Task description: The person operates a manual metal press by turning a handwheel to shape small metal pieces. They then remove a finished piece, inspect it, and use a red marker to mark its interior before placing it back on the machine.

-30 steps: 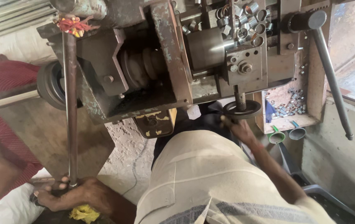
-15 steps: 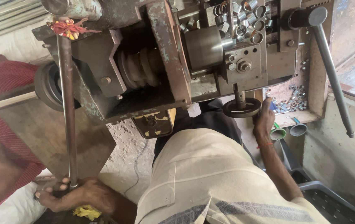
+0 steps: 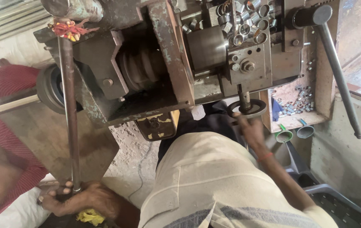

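— Two hands on the machine [image 3: 163, 63]; list each.
— Left hand [image 3: 81, 198]: fingers [image 3: 56, 193] curled round the foot of the long steel rod [image 3: 68, 114], which rises upright between them; yellow rag [image 3: 89, 216] beneath.
— Right?
— Right hand [image 3: 250, 128]: fingers closed on the near rim of the small black handwheel [image 3: 247, 109], palm below. Loose metal rings [image 3: 244, 25] heaped above.

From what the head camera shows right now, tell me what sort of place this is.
Most likely a small metalworking shop. A worn lathe-like machine fills the view, a heap of short metal rings lies on top of it, and the right hand is at a small handwheel while the left hand grips a long lever rod.
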